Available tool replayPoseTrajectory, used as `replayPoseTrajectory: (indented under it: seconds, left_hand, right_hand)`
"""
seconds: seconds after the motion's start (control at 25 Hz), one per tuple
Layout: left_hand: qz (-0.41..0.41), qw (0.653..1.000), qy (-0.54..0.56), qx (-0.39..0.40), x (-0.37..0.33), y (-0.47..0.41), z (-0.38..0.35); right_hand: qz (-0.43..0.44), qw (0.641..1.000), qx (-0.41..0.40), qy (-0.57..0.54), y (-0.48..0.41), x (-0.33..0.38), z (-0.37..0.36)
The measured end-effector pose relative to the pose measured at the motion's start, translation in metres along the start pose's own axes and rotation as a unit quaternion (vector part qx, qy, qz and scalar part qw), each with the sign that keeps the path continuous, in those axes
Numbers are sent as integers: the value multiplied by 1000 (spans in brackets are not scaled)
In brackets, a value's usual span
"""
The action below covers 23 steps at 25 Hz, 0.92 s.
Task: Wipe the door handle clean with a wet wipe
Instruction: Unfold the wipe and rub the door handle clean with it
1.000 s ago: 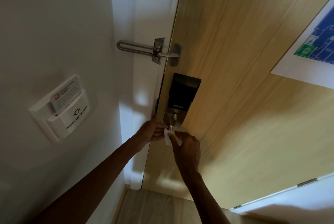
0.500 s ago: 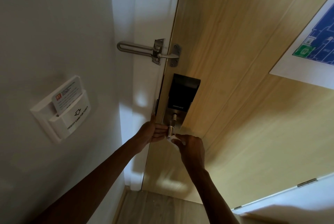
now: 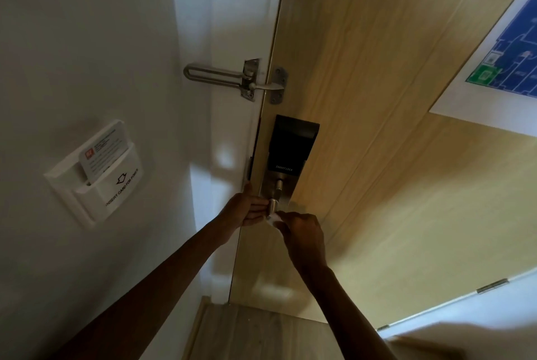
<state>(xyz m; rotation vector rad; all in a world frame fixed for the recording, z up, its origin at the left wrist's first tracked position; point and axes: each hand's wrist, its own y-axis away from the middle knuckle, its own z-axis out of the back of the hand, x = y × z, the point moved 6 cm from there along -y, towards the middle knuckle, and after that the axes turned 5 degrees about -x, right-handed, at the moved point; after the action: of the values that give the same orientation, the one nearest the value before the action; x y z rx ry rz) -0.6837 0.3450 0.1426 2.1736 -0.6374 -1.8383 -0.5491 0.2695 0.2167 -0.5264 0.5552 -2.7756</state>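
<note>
A metal door handle (image 3: 274,202) juts out below the black smart lock plate (image 3: 292,146) on the wooden door (image 3: 392,156). My left hand (image 3: 247,208) rests against the handle's left side near the door edge, fingers touching it. My right hand (image 3: 302,234) pinches a small white wet wipe (image 3: 273,218) just under the handle's end. Most of the wipe is hidden by my fingers.
A metal swing guard latch (image 3: 232,78) bridges the white frame and the door above the lock. A white key-card power holder (image 3: 96,171) with a card in it sits on the left wall. An evacuation plan poster (image 3: 499,69) hangs at the right.
My right hand has slid the wipe down and right, off the handle's shaft to its lower end. Less of the wipe shows now. My left hand has stayed at the handle.
</note>
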Motion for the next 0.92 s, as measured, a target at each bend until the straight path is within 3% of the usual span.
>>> replayPoseTrajectory:
  seconds: [0.92]
  left_hand:
    - [-8,1000,-29,2,-6,5,-6]
  right_hand:
    - [33,998,17,42,16,-39,9]
